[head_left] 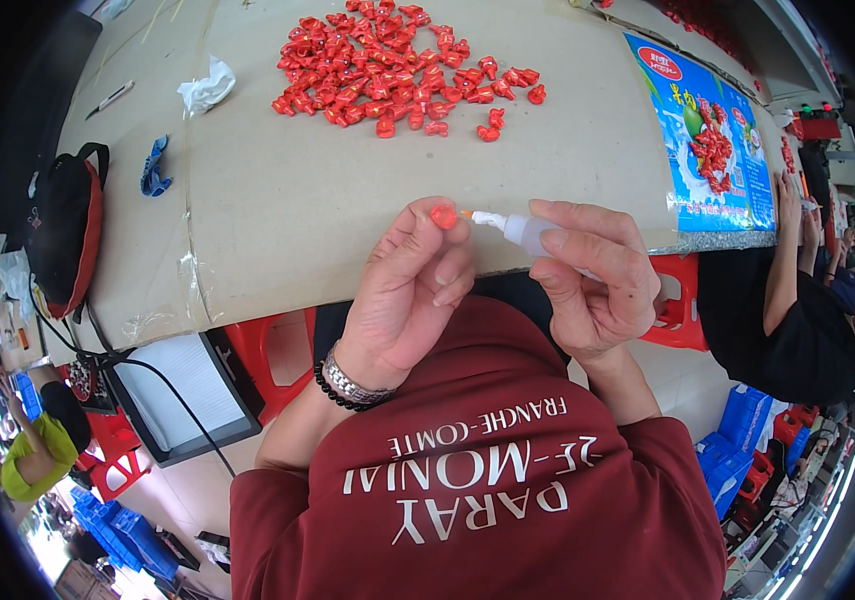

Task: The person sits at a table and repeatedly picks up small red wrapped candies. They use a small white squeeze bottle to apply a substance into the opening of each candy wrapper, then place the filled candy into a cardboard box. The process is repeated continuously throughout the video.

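The left hand [400,285] pinches a small red piece [443,216] between thumb and fingertips above the near edge of the bench [238,210], its rounded face showing, so that I cannot tell how its long axis runs. The right hand [603,272] grasps a whitish squeeze bottle [525,233] between thumb and fingers, its long axis slanting gently up to the left, the orange-tipped nozzle [488,219] pointing at the piece; whether they touch is unclear. Beyond lies a heap of red pieces [378,75].
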{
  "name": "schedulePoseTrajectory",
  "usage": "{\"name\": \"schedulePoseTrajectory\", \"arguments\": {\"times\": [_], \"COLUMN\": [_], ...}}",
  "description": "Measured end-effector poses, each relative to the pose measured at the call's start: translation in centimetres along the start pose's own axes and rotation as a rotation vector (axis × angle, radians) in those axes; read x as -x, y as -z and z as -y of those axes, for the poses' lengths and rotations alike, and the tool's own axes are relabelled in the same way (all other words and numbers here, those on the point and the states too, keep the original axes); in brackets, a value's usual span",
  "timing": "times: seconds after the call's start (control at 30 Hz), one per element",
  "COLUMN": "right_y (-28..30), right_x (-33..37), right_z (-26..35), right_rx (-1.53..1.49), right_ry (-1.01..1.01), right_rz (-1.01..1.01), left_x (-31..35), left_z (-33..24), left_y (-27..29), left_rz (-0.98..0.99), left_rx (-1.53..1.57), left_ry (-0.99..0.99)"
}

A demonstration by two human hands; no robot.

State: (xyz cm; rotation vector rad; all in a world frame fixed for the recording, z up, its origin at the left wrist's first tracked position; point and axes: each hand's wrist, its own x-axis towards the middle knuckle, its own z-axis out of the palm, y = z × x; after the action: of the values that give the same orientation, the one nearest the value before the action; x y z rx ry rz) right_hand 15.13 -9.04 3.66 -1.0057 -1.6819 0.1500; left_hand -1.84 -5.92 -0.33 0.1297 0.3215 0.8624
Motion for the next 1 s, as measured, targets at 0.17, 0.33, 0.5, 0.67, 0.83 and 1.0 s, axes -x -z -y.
{"name": "schedulePoseTrajectory", "arguments": {"times": [0.17,0.33,0.5,0.67,0.83,1.0], "right_y": [0.06,0.43,0.32,-0.10,-0.27,-0.29], "right_x": [0.03,0.10,0.10,0.04,-0.09,-0.08], "right_z": [0.13,0.37,0.39,0.42,0.30,0.34], "right_rx": [-0.006,-0.032,-0.050,-0.044,-0.029,-0.094], "right_ry": [-0.017,-0.034,-0.033,-0.007,0.017,-0.064], "right_rz": [0.016,0.008,0.014,0.016,0.000,-0.040], "left_x": [0.01,0.03,0.09,0.13,0.20,0.32], "left_z": [0.03,0.06,0.16,0.09,0.13,0.12], "left_y": [-0.11,0.09,0.01,0.11,0.07,-0.16], "left_rz": [-0.015,-0.028,-0.043,-0.012,-0.010,-0.060], "left_rx": [0.002,0.052,0.099,0.105,0.069,0.037], "left_ry": [0.002,0.030,0.066,0.093,0.084,0.057]}}
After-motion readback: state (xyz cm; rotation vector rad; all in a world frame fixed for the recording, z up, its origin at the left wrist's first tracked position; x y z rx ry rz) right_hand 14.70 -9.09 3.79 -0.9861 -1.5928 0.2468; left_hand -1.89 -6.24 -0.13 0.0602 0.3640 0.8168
